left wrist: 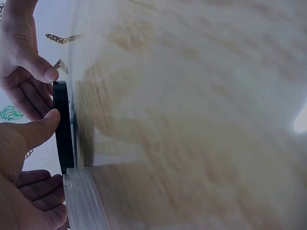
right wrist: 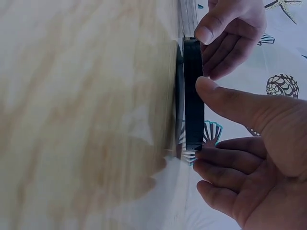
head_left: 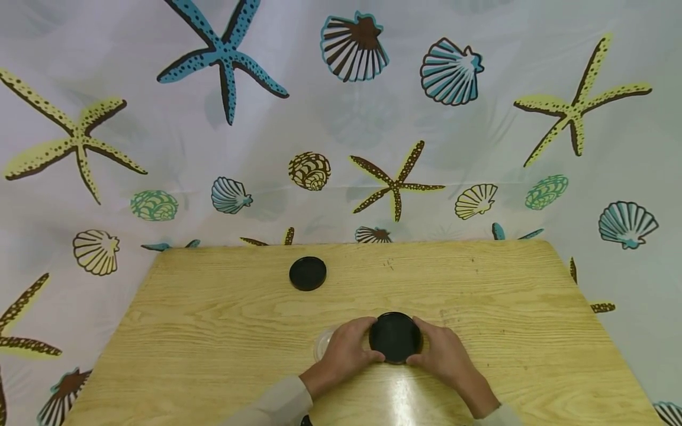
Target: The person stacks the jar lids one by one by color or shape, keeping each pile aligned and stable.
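Note:
A black round disc with a raised rim is held level between my two hands near the front middle of the table. My left hand grips its left edge, thumb on the near side and fingers at the far side. My right hand holds the right edge in the same way. Both wrist views show the disc edge-on, with a narrow gap between it and the tabletop. Just left of it stands a low, clear round piece with ridged sides, partly hidden behind my left hand in the head view.
A similar black round disc lies near the back edge of the wooden table. A white cloth printed with starfish and shells hangs behind the table and along its sides. Light glares off the table's front.

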Motion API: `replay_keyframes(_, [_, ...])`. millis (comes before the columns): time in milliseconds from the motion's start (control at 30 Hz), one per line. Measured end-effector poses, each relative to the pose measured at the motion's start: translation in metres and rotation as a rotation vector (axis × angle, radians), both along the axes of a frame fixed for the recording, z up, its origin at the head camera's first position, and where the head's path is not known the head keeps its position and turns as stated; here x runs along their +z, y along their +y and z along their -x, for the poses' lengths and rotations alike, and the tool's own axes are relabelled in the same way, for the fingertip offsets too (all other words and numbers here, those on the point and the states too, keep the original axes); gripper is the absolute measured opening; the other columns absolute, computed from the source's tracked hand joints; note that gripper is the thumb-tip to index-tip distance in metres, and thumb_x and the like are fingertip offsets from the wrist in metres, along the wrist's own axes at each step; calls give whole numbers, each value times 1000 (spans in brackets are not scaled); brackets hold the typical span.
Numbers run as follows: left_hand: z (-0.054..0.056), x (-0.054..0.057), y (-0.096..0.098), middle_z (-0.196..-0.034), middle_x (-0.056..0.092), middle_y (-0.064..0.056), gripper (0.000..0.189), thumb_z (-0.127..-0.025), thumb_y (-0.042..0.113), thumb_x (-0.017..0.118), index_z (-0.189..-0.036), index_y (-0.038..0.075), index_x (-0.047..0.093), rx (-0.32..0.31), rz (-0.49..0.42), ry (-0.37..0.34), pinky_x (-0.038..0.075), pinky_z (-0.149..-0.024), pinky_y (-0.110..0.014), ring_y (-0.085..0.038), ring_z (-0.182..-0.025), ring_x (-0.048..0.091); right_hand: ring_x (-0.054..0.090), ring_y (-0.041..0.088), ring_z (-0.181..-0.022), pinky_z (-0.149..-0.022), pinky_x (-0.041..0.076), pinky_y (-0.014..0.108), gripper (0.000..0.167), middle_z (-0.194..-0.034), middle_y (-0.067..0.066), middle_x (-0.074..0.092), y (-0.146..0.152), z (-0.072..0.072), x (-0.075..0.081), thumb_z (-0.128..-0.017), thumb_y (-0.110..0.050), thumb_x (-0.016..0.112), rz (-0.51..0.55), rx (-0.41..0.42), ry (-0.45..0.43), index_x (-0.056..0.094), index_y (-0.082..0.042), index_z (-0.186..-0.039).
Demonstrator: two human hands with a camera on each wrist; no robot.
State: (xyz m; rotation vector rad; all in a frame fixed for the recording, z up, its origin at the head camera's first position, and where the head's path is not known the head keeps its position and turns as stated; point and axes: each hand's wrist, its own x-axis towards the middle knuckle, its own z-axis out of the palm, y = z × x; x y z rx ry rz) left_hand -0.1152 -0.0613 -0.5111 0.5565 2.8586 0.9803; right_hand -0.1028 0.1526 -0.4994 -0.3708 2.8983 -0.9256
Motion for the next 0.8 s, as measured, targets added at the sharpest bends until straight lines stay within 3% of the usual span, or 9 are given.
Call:
replay_keyframes(500, [0, 2, -5, -128, 61, -7, 67, -71, 30, 84, -128, 8, 57, -1, -8, -23, 47, -99, -42, -24, -120, 57, 61, 35, -112, -92, 51, 48, 74, -122, 16, 64, 4, 2, 7, -68, -23, 85, 7, -11, -69, 54, -1, -132])
replay_keyframes(633, [2, 5, -11, -130, 60, -10, 68, -72, 31, 83, -130, 7, 56, 31, -6, -25, 48, -98, -44, -28, -121, 56, 62, 35, -109, -91, 52, 49, 75, -122, 16, 65, 2, 6, 14, -69, -25, 85, -5, -9, -60, 53, -3, -134])
replay_keyframes(700, [4, 7, -15, -130, 59, -10, 68, -73, 31, 82, -130, 7, 55, 52, -10, -27, 48, -98, -44, -28, -121, 56, 65, 32, -100, -91, 51, 49, 75, -109, 14, 69, 0, 9, 17, -70, -26, 84, -8, -5, -60, 52, -4, -135])
replay_keyframes(800, [9, 10, -24, -130, 59, -12, 69, -72, 29, 83, -130, 6, 55, 87, -51, -34, 48, -98, -46, -30, -122, 56, 66, 30, -94, -91, 51, 50, 74, -106, 12, 70, -5, 14, 22, -72, -26, 83, 3, 3, -64, 51, -4, -136])
